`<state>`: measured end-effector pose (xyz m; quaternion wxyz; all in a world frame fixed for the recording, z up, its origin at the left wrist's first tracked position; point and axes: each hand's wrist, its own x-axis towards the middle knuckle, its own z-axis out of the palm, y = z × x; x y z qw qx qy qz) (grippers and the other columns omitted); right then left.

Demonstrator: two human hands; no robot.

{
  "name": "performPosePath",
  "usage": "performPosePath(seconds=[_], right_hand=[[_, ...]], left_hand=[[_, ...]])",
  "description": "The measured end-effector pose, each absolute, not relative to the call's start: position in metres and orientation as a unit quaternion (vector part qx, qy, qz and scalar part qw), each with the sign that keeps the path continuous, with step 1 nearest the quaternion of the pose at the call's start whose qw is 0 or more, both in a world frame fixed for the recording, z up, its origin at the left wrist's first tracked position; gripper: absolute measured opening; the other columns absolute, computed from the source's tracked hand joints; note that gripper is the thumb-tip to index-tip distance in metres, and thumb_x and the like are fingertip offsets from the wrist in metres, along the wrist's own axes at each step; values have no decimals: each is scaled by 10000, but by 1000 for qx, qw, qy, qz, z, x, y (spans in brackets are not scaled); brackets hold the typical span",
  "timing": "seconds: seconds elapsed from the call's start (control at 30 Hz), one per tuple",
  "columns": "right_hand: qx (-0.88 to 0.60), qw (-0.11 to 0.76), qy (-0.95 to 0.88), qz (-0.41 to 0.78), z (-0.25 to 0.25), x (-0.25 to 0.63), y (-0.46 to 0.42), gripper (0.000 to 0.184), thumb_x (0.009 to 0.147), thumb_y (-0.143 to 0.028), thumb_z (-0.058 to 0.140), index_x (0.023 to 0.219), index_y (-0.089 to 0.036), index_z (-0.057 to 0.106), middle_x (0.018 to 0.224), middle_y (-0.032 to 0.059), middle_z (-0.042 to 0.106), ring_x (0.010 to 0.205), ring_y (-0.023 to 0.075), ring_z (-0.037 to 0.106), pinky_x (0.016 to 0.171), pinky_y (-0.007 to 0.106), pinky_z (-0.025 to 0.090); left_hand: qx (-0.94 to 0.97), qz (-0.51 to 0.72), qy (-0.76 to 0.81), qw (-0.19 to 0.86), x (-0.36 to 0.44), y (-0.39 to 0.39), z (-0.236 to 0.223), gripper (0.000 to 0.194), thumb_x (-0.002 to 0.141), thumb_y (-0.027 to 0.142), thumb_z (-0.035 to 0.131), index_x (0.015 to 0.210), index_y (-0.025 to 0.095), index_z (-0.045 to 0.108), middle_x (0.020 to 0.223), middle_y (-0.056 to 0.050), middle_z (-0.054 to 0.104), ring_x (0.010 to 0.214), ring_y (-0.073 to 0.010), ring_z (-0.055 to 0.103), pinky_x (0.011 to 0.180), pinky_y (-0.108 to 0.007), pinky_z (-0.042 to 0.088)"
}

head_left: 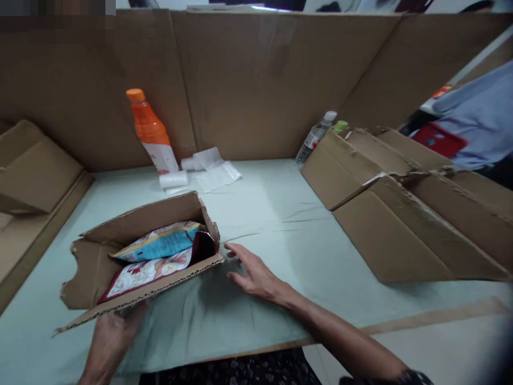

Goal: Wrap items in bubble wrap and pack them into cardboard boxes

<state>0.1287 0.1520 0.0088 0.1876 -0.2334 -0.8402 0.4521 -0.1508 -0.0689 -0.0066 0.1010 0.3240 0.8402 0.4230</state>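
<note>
A small open cardboard box (104, 267) is tilted up off the pale green table (288, 224), its opening facing me. Inside lie two snack packets, a blue one (160, 243) on top of a red and white one (148, 272). My left hand (114, 334) is under the box's near flap, holding it up; its fingers are mostly hidden by the cardboard. My right hand (250, 272) rests on the table just right of the box's corner, fingers stretched out and apart, holding nothing.
An orange bottle (152, 133) stands at the back beside rolls and sheets of clear plastic (208, 168). A large torn cardboard box (401, 203) lies at right, two bottles (316, 136) behind it. Cardboard walls enclose the table. Another person's sleeve (476, 117) shows far right.
</note>
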Motion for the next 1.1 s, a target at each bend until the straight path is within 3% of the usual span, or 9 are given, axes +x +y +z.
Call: performPosePath(seconds=[0.13, 0.23, 0.37, 0.47, 0.57, 0.67, 0.83, 0.97, 1.1], right_hand=[[-212, 174, -847, 455, 11, 103, 175, 696, 849, -278, 679, 1494, -172, 440, 1415, 172, 578, 1181, 285, 616, 978, 438, 537], [-245, 194, -830, 461, 10, 86, 201, 677, 835, -218, 673, 1480, -181, 467, 1379, 153, 604, 1113, 258, 633, 933, 405, 538], [-274, 203, -808, 480, 3, 69, 248, 706, 800, -107, 626, 1485, -186, 474, 1312, 131, 655, 970, 198, 665, 850, 344, 542], [-272, 221, -813, 464, -3, 61, 288, 591, 806, -58, 551, 1387, -167, 569, 1314, 120, 667, 1060, 200, 658, 860, 321, 536], [-272, 246, -850, 378, -7, 47, 328, 436, 839, -39, 492, 1215, -175, 666, 1319, 86, 671, 1172, 203, 613, 965, 338, 497], [-257, 217, -896, 290, -8, 19, 363, 349, 864, -63, 532, 1159, -186, 671, 1277, 68, 682, 1184, 218, 581, 1031, 365, 448], [-244, 184, -914, 268, -12, -32, 392, 98, 841, -110, 648, 871, -196, 685, 1054, 76, 715, 1048, 265, 572, 968, 400, 439], [-272, 199, -902, 270, -14, -36, 396, 112, 841, -105, 643, 763, -185, 653, 952, 90, 707, 998, 257, 563, 978, 403, 411], [-334, 249, -869, 268, -8, 1, 398, 184, 879, -82, 520, 904, -159, 685, 1013, 97, 712, 1016, 234, 571, 993, 389, 407]], left_hand=[[326, 419, 838, 125, -160, -30, -7, 523, 626, 583, 758, 1009, 231, 696, 1070, -104, 736, 1142, -421, 643, 1021, -600, 503], [308, 454, 823, 148, -168, 13, 5, 671, 561, 543, 787, 1124, 203, 655, 1138, -126, 721, 1087, -384, 666, 949, -536, 553], [296, 488, 805, 161, -176, 74, 11, 831, 537, 525, 781, 1262, 178, 568, 1254, -153, 660, 1109, -340, 647, 972, -496, 537], [283, 500, 804, 152, -180, 100, 0, 809, 544, 516, 783, 1248, 188, 557, 1227, -139, 658, 1115, -317, 634, 992, -477, 520], [266, 503, 811, 139, -183, 103, -17, 674, 562, 527, 765, 1120, 194, 584, 1091, -116, 675, 1067, -311, 639, 1001, -486, 508], [252, 509, 813, 128, -184, 99, -29, 585, 556, 544, 749, 999, 201, 578, 949, -83, 664, 976, -299, 652, 969, -487, 525], [248, 510, 815, 115, -184, 98, -32, 587, 570, 540, 740, 1018, 195, 583, 943, -81, 674, 944, -284, 663, 945, -473, 544], [254, 511, 810, 132, -189, 98, -37, 638, 592, 513, 754, 1108, 176, 589, 1024, -108, 683, 1013, -302, 666, 988, -488, 527], [274, 518, 798, 139, -191, 96, -39, 674, 597, 491, 767, 1159, 168, 584, 1074, -119, 680, 1057, -308, 659, 1021, -493, 508]])
